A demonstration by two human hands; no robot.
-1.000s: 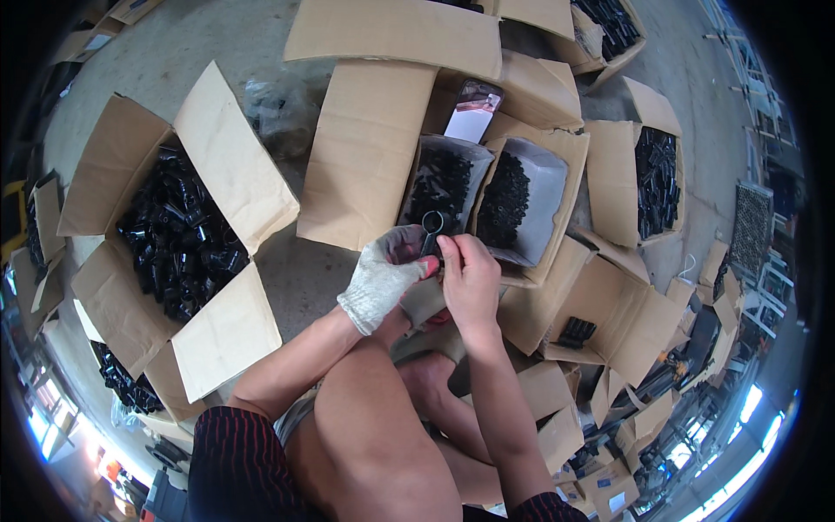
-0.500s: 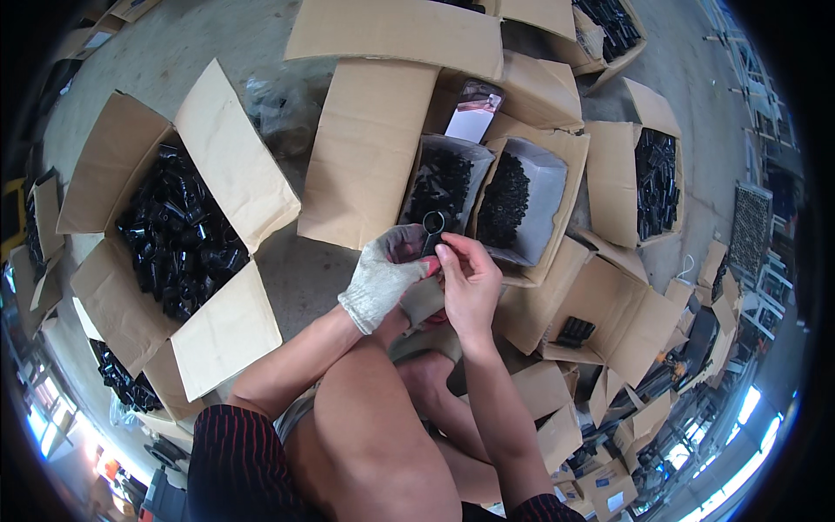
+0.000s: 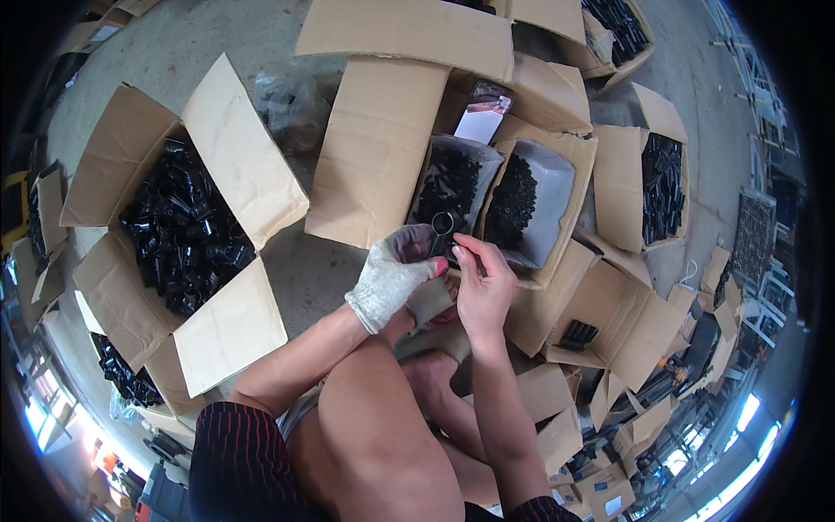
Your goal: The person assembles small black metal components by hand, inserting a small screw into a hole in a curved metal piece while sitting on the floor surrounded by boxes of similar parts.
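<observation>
A black part with a ring-shaped end [image 3: 443, 224] is held upright in front of me. My left hand [image 3: 391, 271], in a whitish glove with a red patch near the thumb, is closed around its lower body. Bare, my right hand [image 3: 484, 283] pinches with thumb and forefinger at the part's right side; whatever sits between those fingertips is too small to name. Just beyond my hands are two grey trays: the left tray [image 3: 490, 165] holds small black pieces [image 3: 452, 177], and the right tray [image 3: 550, 187] holds more small black pieces [image 3: 511, 204].
A big open carton [image 3: 233, 335] at the left is heaped with glossy black parts [image 3: 183, 230]. More cartons of black parts stand at the right [image 3: 619, 174] and far right. A nearer carton [image 3: 639, 322] holds a few black pieces. Clear plastic bags [image 3: 291, 104] lie on the floor.
Both hands and the black part appear slightly farther right, along with a small shift of the whole view. My right fingertips have moved a little away from the ring.
</observation>
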